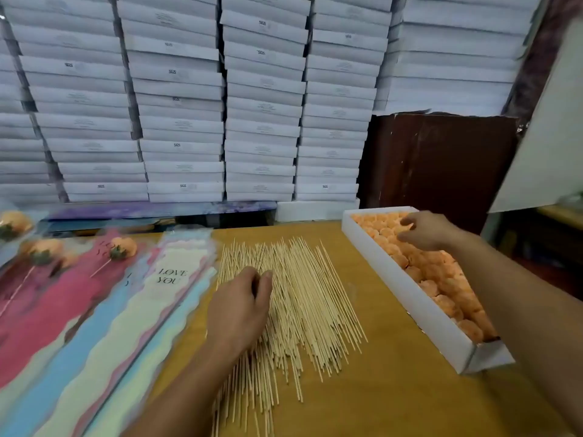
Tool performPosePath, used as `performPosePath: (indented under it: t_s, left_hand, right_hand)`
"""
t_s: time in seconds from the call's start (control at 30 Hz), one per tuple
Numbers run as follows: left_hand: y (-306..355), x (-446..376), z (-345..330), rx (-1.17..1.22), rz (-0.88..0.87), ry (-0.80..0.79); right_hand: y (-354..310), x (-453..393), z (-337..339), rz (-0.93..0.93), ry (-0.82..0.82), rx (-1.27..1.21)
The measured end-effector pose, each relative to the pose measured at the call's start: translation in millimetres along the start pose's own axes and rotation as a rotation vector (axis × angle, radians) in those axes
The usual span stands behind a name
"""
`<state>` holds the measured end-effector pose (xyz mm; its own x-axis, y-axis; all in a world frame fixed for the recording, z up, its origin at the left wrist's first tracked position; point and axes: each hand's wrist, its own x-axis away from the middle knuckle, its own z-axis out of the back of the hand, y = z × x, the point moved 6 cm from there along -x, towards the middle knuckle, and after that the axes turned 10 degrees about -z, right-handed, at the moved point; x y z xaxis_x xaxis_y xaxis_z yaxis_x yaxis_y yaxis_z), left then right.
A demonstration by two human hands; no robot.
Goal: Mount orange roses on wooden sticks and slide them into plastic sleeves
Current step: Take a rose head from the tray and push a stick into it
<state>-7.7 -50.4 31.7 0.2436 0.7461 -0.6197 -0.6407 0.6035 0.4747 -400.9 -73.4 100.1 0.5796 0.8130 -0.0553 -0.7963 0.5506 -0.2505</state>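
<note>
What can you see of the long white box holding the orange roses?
The long white rectangular box looks like thin cardboard or foam board, open-topped with low walls. It lies flat on the yellow-brown wooden table, right of the pile of thin wooden sticks, running diagonally from far left to near right. Orange roses fill it closely. The right hand reaches into its far end, fingers on the roses.
</note>
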Motion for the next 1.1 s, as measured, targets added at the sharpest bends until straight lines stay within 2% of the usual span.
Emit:
performPosePath:
  t_s: [0.1, 0.23, 0.53, 0.8, 1.1]
  left_hand:
    - [-7.1, 7.2, 1.5, 0.034, -0.004, 0.057]
    - [-5.5, 13.5, 3.8, 0.112, -0.037, 0.050]
    - [-5.8, 17.6, -4.3, 0.160, -0.042, -0.042]
    - [-10.1, 17.7, -5.1, 0.152, -0.019, -0.041]
    - [-10.1, 16.9, -5.6, 0.167, -0.021, -0.046]
  right_hand:
    - [3.2, -10.1, -15.8, -0.048, -0.064, 0.223]
    - [12.1, -22.1, -33.8, -0.104, -0.139, 0.325]
    - [22.7, -40.8, -50.4, -0.179, -0.078, 0.165]
    - [24.1, -44.3, -52.9, -0.269, 0.095, 0.151]
    - [32.0, -50.4, -61.9, -0.306, 0.092, 0.049]
